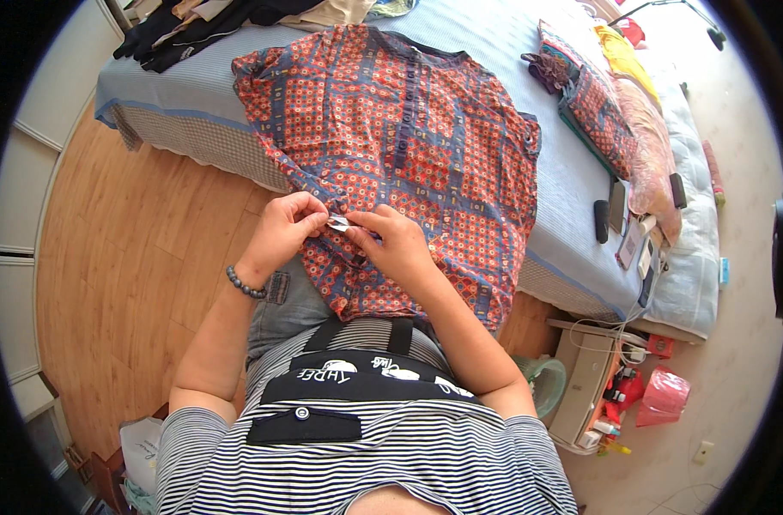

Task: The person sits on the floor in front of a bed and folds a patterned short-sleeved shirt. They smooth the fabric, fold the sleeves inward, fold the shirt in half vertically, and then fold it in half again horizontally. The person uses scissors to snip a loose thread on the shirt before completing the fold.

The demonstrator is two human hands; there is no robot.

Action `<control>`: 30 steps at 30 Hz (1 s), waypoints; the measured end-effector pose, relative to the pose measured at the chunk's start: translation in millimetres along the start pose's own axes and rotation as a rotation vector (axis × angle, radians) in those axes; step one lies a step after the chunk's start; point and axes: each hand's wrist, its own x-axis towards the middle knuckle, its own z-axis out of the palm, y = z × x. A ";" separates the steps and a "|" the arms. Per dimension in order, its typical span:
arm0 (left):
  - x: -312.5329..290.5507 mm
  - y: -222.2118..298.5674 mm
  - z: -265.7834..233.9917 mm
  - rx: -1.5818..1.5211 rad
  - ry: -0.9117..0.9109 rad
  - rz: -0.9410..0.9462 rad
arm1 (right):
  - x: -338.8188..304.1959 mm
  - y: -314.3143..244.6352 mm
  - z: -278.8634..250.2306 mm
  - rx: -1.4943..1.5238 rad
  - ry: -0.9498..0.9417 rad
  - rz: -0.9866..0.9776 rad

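A red and blue patterned garment (383,129), with short sleeves and a dark neckline, lies spread over the bed's edge and hangs down to my lap. At its lower left part is a small white tag (338,223). My left hand (290,225), with a dark bead bracelet on its wrist, pinches the tag's left side between thumb and fingertips. From the other side my right hand (390,240) grips the same tag with thumb and forefinger. Whether the tag is sewn to the garment is hidden by my fingers.
The bed (194,99) has a light blue cover. Dark clothes (203,30) lie at its far left. Folded patterned cloth (593,112), a dark case (601,221) and phones are on the right. A bedside cabinet (572,386) and green bin (544,386) stand at my right.
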 end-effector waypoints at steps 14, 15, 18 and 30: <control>2.4 6.3 -7.6 -0.054 -0.094 -0.094 | 10.6 -8.7 -1.4 -0.223 -0.011 -0.140; 2.9 6.4 -8.0 -0.057 -0.101 -0.098 | 11.4 -8.5 -1.4 -0.241 -0.007 -0.157; 4.5 3.6 -10.1 -0.099 -0.117 -0.091 | 12.3 -7.5 -1.0 -0.284 -0.016 -0.186; 8.8 2.5 -12.8 -0.117 -0.130 -0.137 | 14.5 -5.2 5.0 -0.340 0.029 -0.273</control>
